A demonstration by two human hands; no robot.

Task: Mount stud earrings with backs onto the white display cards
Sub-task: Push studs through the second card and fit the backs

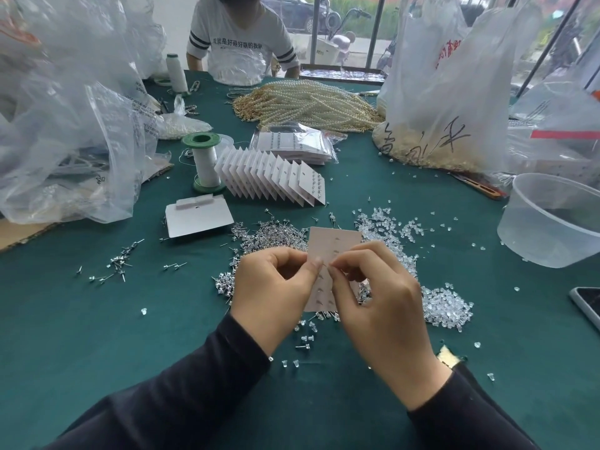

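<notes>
- Display card (337,243) is held above the tabletop (97,319) between both hands, its long axis running away from the person.
- Left hand (272,287) pinches the card's left edge.
- Right hand (380,297) has its fingers (345,266) pinched narrow at the card's middle row; what they hold is too small to tell.

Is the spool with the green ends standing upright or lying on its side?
Upright. The spool stands on its lower green flange on the table, and the upper flange's hole faces up.
</notes>
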